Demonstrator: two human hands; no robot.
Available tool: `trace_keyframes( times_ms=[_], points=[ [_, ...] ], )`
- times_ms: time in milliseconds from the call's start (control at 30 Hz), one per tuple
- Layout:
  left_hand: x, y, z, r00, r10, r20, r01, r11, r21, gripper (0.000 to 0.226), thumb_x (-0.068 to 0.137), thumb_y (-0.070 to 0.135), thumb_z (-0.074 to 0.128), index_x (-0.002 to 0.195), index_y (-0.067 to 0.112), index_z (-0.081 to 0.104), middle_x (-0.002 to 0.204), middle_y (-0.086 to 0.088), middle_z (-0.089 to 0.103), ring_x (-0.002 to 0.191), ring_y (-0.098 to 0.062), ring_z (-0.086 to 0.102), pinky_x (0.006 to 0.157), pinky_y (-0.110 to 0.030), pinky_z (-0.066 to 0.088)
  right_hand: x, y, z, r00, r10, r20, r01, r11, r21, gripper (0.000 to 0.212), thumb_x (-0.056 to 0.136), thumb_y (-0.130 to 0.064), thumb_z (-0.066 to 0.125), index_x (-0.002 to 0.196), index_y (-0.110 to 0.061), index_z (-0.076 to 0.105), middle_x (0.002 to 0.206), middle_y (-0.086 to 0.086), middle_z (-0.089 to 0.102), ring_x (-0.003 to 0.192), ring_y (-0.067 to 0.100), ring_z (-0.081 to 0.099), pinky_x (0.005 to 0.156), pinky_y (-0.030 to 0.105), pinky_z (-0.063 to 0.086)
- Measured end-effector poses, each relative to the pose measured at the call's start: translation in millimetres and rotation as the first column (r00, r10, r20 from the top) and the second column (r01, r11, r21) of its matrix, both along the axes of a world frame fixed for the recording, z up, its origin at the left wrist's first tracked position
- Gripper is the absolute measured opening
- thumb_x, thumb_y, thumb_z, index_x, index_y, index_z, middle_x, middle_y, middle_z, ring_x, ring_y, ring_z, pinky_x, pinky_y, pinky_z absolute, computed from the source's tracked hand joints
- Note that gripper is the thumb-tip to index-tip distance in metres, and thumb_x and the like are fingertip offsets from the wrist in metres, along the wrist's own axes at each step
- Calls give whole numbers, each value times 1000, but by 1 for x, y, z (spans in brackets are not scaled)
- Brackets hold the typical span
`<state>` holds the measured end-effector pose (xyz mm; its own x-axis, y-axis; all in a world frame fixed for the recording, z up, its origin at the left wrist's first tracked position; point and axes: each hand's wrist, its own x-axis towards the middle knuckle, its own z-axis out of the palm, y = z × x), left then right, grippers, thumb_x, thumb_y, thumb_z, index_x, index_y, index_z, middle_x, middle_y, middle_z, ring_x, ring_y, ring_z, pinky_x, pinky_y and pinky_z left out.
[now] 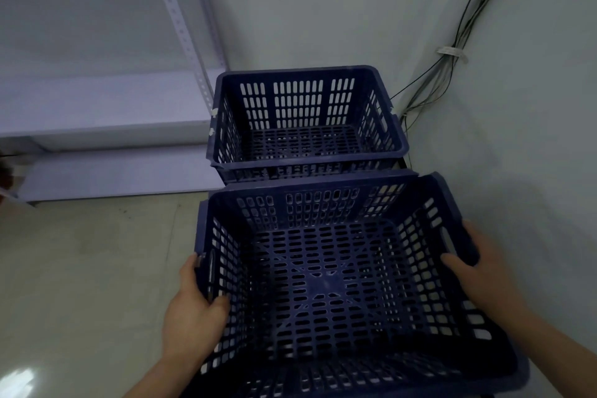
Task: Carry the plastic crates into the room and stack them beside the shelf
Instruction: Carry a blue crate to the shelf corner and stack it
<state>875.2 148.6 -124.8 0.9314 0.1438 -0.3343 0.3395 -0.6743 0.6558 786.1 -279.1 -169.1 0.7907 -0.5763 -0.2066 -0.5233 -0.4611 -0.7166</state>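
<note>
I hold an empty dark blue slotted plastic crate (326, 281) in front of me. My left hand (193, 317) grips its left rim, thumb inside the wall. My right hand (481, 271) grips the right rim, thumb hooked over the edge near the handle slot. Just beyond it, a stack of matching blue crates (307, 116) stands on the floor in the corner, right beside the white metal shelf (106, 107). The top crate of the stack is empty. The held crate's far rim almost touches the stack's near side.
A white wall closes the corner on the right, with a bundle of cables (449, 52) running down it behind the stack. The pale glossy floor (84, 268) stretches to the left in front of the shelf. The shelf's perforated upright (181, 22) stands next to the stack.
</note>
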Motion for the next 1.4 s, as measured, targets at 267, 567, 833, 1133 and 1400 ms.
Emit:
trace_keyframes(
  times_ms=[267, 567, 833, 1133, 1400],
  points=[
    [8, 0, -7, 999, -44, -1, 44, 999, 28, 83, 84, 5, 65, 152, 26, 22, 75, -3, 68, 62, -21, 64, 57, -36, 50, 7, 0, 0, 997, -7, -72, 9, 999, 34, 89, 95, -26, 73, 164, -44, 20, 141, -16, 47, 122, 19, 55, 110, 47, 46],
    [-2, 0, -7, 1000, -27, -14, 28, 998, 58, 87, 81, 7, 64, 153, 31, 20, 89, -7, 71, 69, -24, 65, 65, -40, 54, 1, 8, 10, 997, -28, -70, 29, 1000, 12, 85, 96, -21, 72, 164, -35, 23, 139, 2, 60, 104, 20, 57, 102, 42, 51],
    [3, 3, -10, 999, -50, -6, 50, 991, 124, 90, 80, 7, 64, 155, 26, 18, 89, -5, 66, 68, -22, 59, 59, -34, 45, -4, 22, 18, 989, -4, -147, -6, 998, -64, 94, 94, -31, 74, 164, -44, 13, 135, 5, 67, 91, 20, 60, 83, 37, 54],
    [6, 6, -11, 998, -54, -9, 55, 988, 141, 91, 80, 10, 63, 156, 26, 16, 92, -2, 63, 73, -25, 60, 64, -35, 49, -4, 21, 16, 983, 6, -184, -21, 997, -80, 91, 92, -34, 73, 164, -46, 18, 135, -1, 68, 99, 24, 65, 88, 42, 56],
    [6, 8, -15, 998, -64, 0, 64, 988, 140, 91, 77, 14, 63, 153, 31, 15, 110, -6, 67, 81, -27, 64, 72, -40, 55, -2, 22, 21, 974, -16, -227, 2, 998, -62, 96, 90, -29, 74, 163, -50, 15, 121, -12, 60, 108, 30, 68, 93, 45, 56]
  ],
)
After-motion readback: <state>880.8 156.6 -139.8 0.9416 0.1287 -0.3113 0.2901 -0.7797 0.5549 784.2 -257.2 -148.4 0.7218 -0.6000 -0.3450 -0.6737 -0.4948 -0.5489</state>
